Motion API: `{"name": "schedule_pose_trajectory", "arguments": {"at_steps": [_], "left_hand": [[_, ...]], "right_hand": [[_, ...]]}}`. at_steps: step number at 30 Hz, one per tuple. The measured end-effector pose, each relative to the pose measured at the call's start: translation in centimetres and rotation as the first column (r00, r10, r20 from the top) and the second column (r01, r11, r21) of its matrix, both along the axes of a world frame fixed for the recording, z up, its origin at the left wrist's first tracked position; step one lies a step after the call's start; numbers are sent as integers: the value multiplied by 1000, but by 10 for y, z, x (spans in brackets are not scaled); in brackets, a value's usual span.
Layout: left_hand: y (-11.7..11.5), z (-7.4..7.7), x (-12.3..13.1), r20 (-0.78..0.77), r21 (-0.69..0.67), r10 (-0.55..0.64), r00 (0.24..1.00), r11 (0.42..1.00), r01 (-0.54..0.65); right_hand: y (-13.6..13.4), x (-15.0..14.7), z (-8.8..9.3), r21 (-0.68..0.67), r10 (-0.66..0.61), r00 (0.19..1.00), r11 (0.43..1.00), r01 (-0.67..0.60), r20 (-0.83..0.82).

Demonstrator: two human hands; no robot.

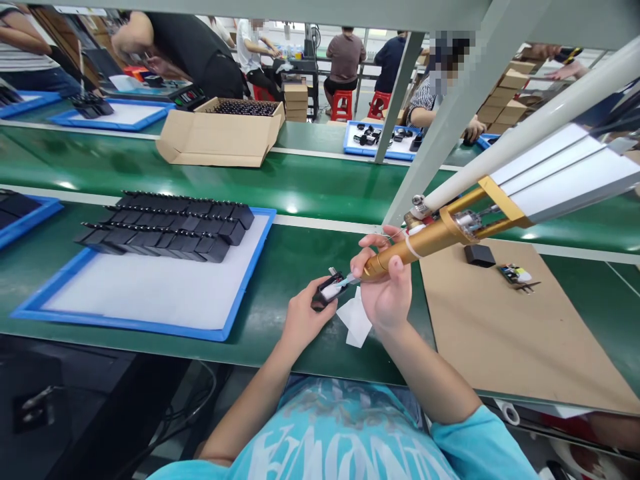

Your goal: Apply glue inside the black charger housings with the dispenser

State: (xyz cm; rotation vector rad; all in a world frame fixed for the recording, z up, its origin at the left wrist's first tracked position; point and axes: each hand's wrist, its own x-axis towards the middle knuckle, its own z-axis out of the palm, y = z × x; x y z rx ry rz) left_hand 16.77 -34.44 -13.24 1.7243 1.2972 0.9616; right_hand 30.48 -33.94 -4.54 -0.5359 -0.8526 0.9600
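Note:
My left hand [303,319] is closed around a small black charger housing [327,291] with white showing inside, held just above the green bench. My right hand [386,287] grips a gold glue dispenser gun [425,243] fitted with a long white tube [540,127]. Its tip touches the open housing. A white paper scrap [354,321] lies on the bench under my hands.
A blue-rimmed white tray [150,293] at left carries rows of several black housings [170,227]. A brown cardboard sheet [515,327] at right bears a black part [479,255] and a small circuit board [515,274]. Beyond the green conveyor stands an open carton [220,133], with other people working.

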Motion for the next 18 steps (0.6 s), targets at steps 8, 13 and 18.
{"name": "schedule_pose_trajectory", "arguments": {"at_steps": [8, 13, 18], "left_hand": [[-6, -4, 9, 209, 12, -65, 976, 998, 64], [-6, -8, 10, 232, 30, -77, 970, 997, 72], [-6, -8, 9, 197, 28, -73, 978, 997, 69]], "right_hand": [[-6, -7, 1, -41, 6, 998, 999, -4, 61], [-9, -6, 1, 1, 44, 998, 999, -44, 38], [-8, -5, -1, -19, 15, 997, 1000, -13, 73]]}}
